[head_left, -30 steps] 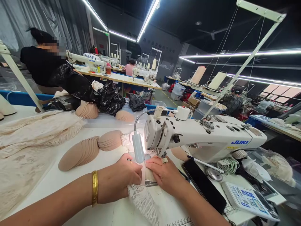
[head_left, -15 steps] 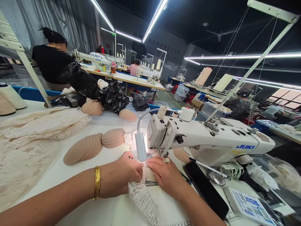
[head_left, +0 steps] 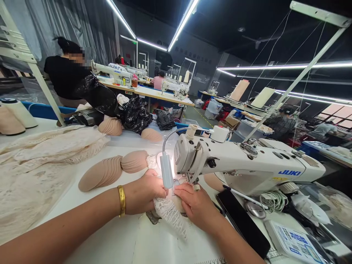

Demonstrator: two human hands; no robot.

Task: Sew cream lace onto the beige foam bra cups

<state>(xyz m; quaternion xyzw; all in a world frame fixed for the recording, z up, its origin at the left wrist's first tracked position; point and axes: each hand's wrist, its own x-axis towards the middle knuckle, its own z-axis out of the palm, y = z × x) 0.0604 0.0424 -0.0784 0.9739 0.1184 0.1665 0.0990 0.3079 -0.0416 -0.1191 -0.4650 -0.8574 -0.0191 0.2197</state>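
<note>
A white sewing machine point(head_left: 247, 157) reaches in from the right, its needle end over the work. Under it lies a strip of cream lace fabric point(head_left: 170, 216), its loose end hanging toward me. My left hand point(head_left: 143, 194), with a gold bangle at the wrist, is closed on the lace left of the needle. Flat beside the presser foot, my right hand point(head_left: 194, 201) presses the fabric with fingers stretched out. A small grey lamp point(head_left: 166, 170) on a bendy neck lights the spot and hides part of the stitching area.
Stacks of beige bra cups point(head_left: 101, 174) and a heap of cream lace point(head_left: 52, 154) lie at the left. A black phone point(head_left: 243, 223), a coiled cable point(head_left: 273, 201) and a white box point(head_left: 294, 238) are at the right. A co-worker point(head_left: 67, 73) sits beyond.
My left hand has moved slightly forward and right with the lace, whose loose end is drawn up toward the machine. My right hand stays nearly in place. The whole view has shifted a little.
</note>
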